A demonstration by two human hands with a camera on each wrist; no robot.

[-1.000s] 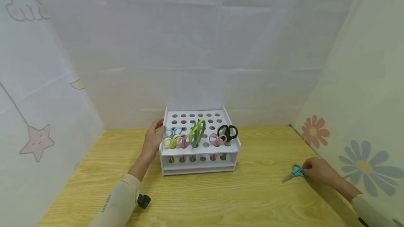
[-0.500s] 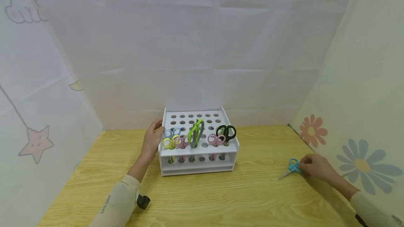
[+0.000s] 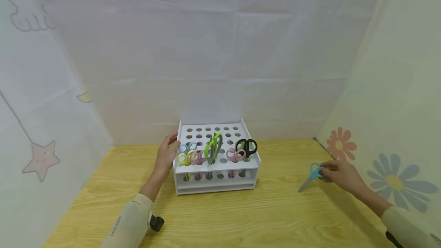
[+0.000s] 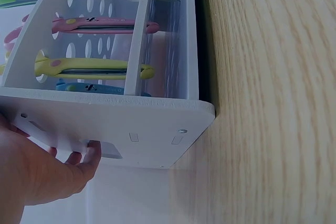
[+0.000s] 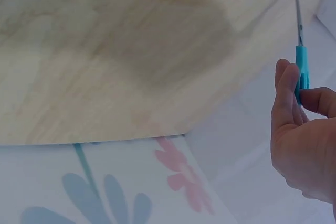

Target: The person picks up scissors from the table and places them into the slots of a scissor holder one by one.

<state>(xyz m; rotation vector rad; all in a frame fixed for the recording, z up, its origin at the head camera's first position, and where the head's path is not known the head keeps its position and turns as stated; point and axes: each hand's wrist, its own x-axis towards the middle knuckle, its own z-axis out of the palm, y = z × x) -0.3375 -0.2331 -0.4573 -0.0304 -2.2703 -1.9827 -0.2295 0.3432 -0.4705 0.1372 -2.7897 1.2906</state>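
Note:
A white rack (image 3: 215, 168) with rows of round holes stands on the table. My left hand (image 3: 167, 155) grips its left side; the left wrist view shows the fingers at a slot in the side panel (image 4: 115, 119). Scissors stand handles-up in the rack: blue (image 3: 187, 148), yellow (image 3: 186, 160), pink (image 3: 197, 159), green and grey (image 3: 213, 147), another pink pair (image 3: 236, 158) and a black pair (image 3: 246, 149). At the right, my right hand (image 3: 341, 175) pinches turquoise scissors (image 3: 311, 178) by the handle. Their blades point down and left, tip close over the table.
The wood-grain table (image 3: 220, 221) runs between patterned cloth walls on both sides, with a pale cloth (image 3: 213, 49) behind. A small black object (image 3: 157, 223) sits at the left sleeve. The rack has several holes without scissors.
My right hand has raised the turquoise scissors from the table and shifted slightly left; the blades now point more steeply down. My left hand and the rack have stayed put.

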